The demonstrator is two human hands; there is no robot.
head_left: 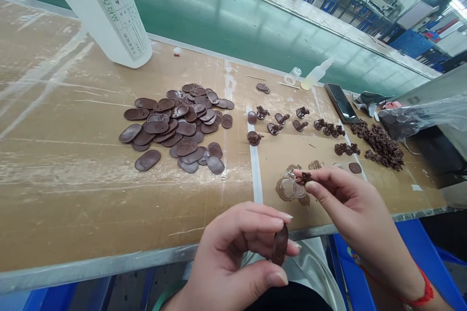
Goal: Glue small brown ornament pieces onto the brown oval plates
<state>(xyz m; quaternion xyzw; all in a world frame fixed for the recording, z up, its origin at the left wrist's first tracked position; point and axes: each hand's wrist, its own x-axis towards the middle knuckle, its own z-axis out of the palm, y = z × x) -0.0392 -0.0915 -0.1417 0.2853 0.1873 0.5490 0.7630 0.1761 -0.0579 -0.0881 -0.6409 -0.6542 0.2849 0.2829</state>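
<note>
My left hand (237, 248) holds a brown oval base (280, 245) on edge between thumb and fingers, just off the table's front edge. Pinched in my right hand (343, 199) is a small dark brown plastic figure (303, 178). That figure is over a small clear glue dish (288, 188) on the table; whether they touch I cannot tell. A heap of brown oval bases (182, 126) spreads over the middle of the table. Several figures mounted on bases (275, 129) stand in loose rows beyond my hands. To the right lies a pile of loose dark figures (381, 146).
A large white bottle (113, 14) with a label stands at the back left. Along the back right are a small squeeze bottle (317, 74), a clear cap (293, 76) and a phone (342, 103). A clear plastic bag (423, 114) lies at the right.
</note>
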